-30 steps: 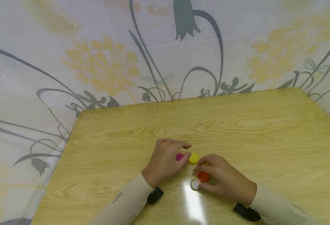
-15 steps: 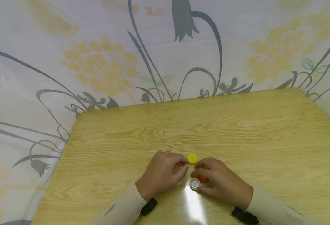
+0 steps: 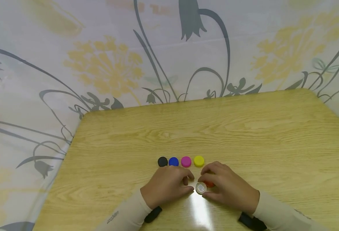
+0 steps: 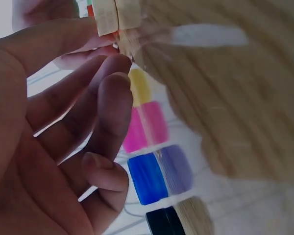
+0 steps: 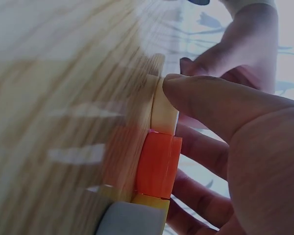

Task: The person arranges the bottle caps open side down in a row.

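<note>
Black (image 3: 162,161), blue (image 3: 173,161), magenta (image 3: 186,161) and yellow (image 3: 199,161) thick round discs lie in a row on the table. Nearer the body is a beige disc (image 3: 201,188) with a pale pattern on top, beside an orange-red disc (image 5: 159,164) partly under my right hand. My left hand (image 3: 169,186) hovers left of the beige disc, fingers loosely bent, thumb and forefinger apart with nothing between them. My right hand (image 3: 231,186) curls round the beige disc, thumb on its rim, fingers on the far side over the orange-red one.
A wood-grain table (image 3: 129,128) reaches back to a flower-printed cloth (image 3: 169,64). In the right wrist view a pale grey disc (image 5: 132,218) stands close to the orange-red one, with a yellow edge behind. Both wrists wear black bands (image 3: 251,221).
My left hand has drawn back from the magenta disc toward me, uncovering the black, blue and magenta discs. My right hand stays almost in place around the beige and orange-red discs.
</note>
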Demonstrator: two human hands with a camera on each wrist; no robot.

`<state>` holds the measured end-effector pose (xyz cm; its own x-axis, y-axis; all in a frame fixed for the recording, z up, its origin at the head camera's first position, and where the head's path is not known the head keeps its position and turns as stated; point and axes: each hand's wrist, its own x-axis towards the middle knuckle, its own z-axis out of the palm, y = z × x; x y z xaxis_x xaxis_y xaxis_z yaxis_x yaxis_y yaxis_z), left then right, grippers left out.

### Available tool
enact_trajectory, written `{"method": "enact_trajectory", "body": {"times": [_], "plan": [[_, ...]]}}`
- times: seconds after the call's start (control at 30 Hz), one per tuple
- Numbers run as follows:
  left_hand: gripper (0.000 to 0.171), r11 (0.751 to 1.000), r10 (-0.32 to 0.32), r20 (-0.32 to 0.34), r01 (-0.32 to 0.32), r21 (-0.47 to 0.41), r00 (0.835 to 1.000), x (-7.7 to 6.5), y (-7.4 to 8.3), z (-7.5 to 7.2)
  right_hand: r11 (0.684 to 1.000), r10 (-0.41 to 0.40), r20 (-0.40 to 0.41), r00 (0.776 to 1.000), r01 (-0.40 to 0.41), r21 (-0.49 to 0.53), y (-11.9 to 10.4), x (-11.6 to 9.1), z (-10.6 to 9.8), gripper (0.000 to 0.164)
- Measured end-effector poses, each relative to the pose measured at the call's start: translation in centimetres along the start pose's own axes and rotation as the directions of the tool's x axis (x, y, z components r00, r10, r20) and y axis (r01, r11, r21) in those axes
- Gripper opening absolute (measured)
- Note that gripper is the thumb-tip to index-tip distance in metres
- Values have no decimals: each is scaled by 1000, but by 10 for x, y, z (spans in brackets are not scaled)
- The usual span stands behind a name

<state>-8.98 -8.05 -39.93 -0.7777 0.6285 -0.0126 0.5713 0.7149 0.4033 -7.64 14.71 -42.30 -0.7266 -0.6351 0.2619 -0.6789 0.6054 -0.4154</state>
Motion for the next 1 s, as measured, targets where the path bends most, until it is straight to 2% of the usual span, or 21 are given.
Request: {"method": "enact_trajectory", "body": {"times": [0.2, 0.4, 0.6, 0.7, 0.77, 0.87, 0.93, 1.0], "plan": [[20, 999, 10, 38, -8, -46, 999, -1, 0, 2, 1000, -6, -10, 1000, 6, 8, 0, 1, 1, 20], [21, 998, 15, 47, -12, -65, 999, -1, 0, 3, 1000, 2, -27, 1000, -2, 24, 0, 1, -1, 19], [16, 987, 4, 38, 2, -159, 999, 0, 0, 1, 1000, 6, -89, 996, -5, 19, -3, 3, -6, 25], [16, 975, -22, 30, 28, -219, 999, 1, 1, 0, 1000, -6, -113, 994, 7, 5, -4, 4, -9, 29], [17, 962, -46, 25, 51, -268, 999, 1, 2, 0, 1000, -22, -137, 990, 22, -2, -4, 4, -10, 32], [17, 926, -85, 25, 88, -366, 996, 2, 2, -1, 999, -49, -182, 982, 48, -9, -4, 5, -12, 36], [16, 894, -101, 29, 103, -437, 994, 2, 3, -2, 998, -62, -203, 977, 62, -5, -3, 5, -12, 38], [15, 849, -112, 40, 117, -516, 993, 2, 2, -2, 998, -68, -215, 974, 68, -6, -3, 5, -13, 41]]}}
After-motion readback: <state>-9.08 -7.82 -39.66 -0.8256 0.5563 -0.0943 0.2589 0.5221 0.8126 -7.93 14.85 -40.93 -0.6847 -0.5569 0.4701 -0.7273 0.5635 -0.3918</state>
